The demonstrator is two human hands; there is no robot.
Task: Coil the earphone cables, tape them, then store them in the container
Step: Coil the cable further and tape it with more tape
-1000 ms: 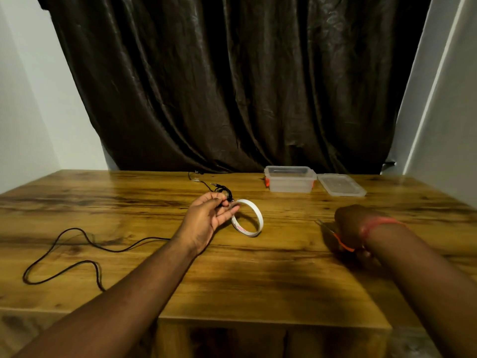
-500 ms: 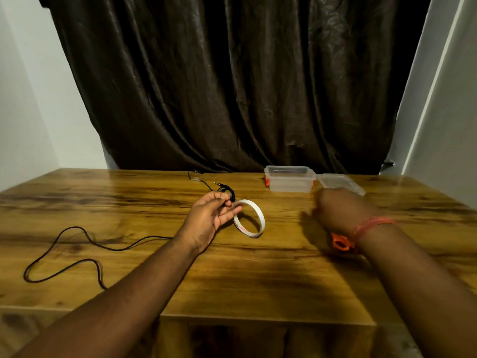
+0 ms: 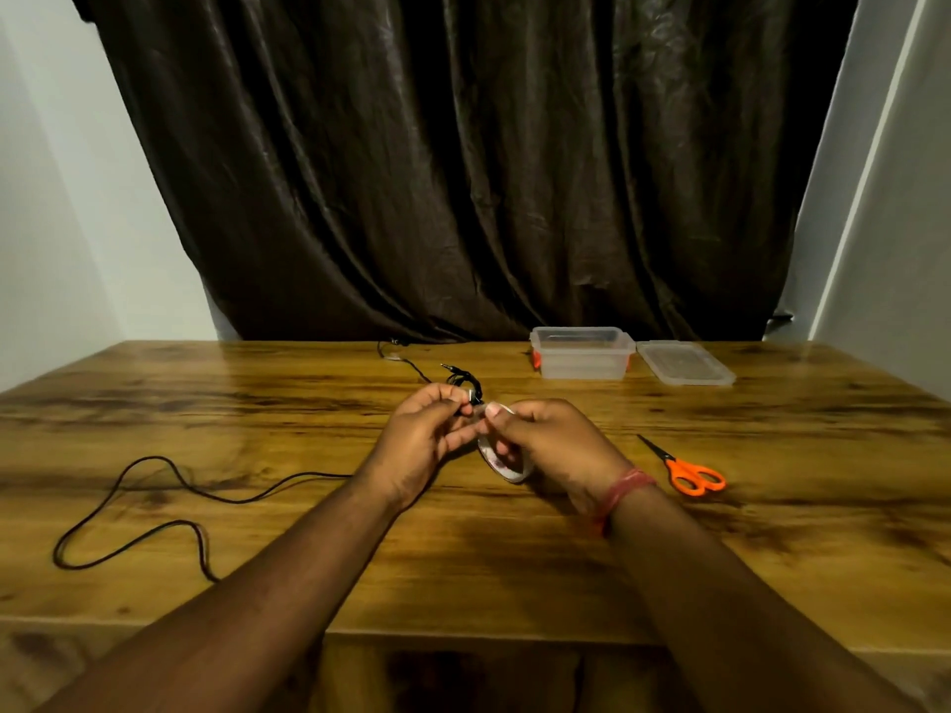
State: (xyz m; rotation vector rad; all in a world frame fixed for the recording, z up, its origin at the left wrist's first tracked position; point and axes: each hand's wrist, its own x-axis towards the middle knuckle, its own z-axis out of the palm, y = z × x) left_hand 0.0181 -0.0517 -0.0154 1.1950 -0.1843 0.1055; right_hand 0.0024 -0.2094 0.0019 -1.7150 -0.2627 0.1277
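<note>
No text, label, brand name or number can be read anywhere in the view. The inner face of the tape roll (image 3: 502,458), at the middle of the worktop (image 3: 514,568), carries small reddish marks that could be print, but they are too blurred to make out. The clear container (image 3: 581,355) at about one o'clock from it shows no legible marking either.
</note>
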